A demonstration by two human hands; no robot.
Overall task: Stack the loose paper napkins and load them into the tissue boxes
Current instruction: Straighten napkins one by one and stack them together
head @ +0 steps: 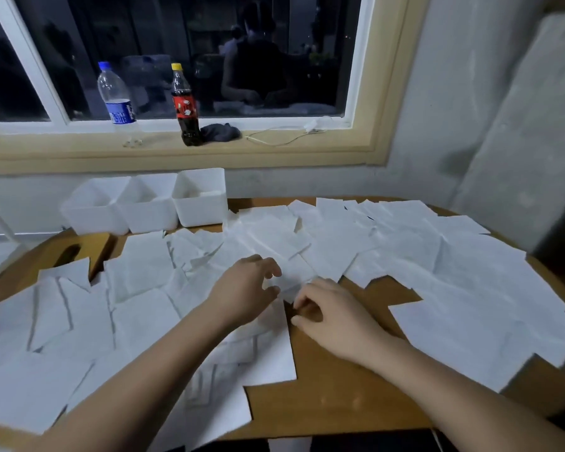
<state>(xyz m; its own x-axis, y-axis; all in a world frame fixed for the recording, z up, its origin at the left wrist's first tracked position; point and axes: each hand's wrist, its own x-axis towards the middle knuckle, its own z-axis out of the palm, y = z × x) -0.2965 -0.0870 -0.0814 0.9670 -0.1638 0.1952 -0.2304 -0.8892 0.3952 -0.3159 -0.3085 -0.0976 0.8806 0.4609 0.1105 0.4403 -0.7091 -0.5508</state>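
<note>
Several loose white paper napkins (463, 269) lie spread across the round wooden table (333, 399), overlapping one another. Three white open tissue boxes (199, 203) stand in a row at the table's far left edge; the right one has some white paper inside. My left hand (245, 291) and my right hand (330, 318) meet at the table's middle over one napkin (292, 282). The left hand's fingers curl over its edge, and the right hand pinches its near corner between thumb and fingers.
On the window sill behind stand a clear water bottle (118, 99) and a dark cola bottle (185, 106), with a dark cloth (221, 132) and a white cable (284, 133). A wooden box lid with a slot (75, 252) lies at the table's left.
</note>
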